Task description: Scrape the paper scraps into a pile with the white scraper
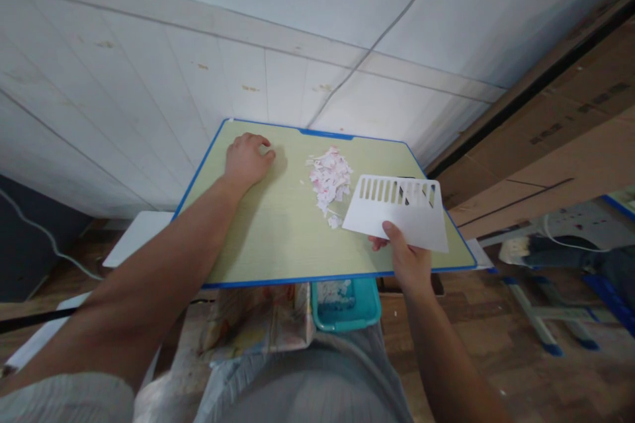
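A loose heap of torn paper scraps (330,178), white with pinkish bits, lies on the pale yellow-green tabletop (288,231) with a blue edge. Left of the heap, my left hand (248,160) rests near the far left part of the table, its fingers loosely bent, thumb apart from the index finger and nothing visible between them. My right hand (409,258) grips a flat white slotted plate (397,215) by its near edge, thumb on top. The plate is just right of the scraps, its row of slots toward the wall. A dark object partly shows behind it.
Below the table's front edge, a teal plastic basin (347,309) holds whitish material. A white panelled wall (208,73) stands behind the table, with a grey cable (372,49) running down it. Large cardboard boxes (546,132) stand at the right. A person's leg (560,251) shows farther right.
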